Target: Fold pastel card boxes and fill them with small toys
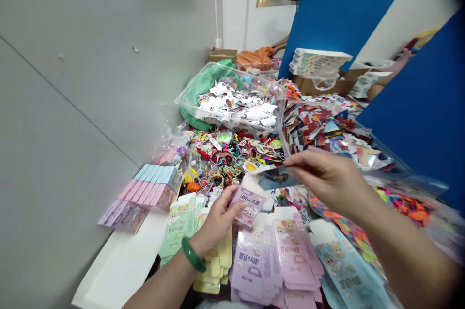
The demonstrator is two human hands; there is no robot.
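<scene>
I have the left hand (216, 217) gripping a small purple box (248, 207) at the centre of the frame. The right hand (329, 176), just right of it, pinches a dark card (279, 178) at the box's top; I can't tell whether they touch. Below, I see flat cartons (294, 251) in coloured stacks along the bottom. Trinkets (232, 154) lie heaped beyond the hands, before a clear tub (185, 98) at upper centre.
</scene>
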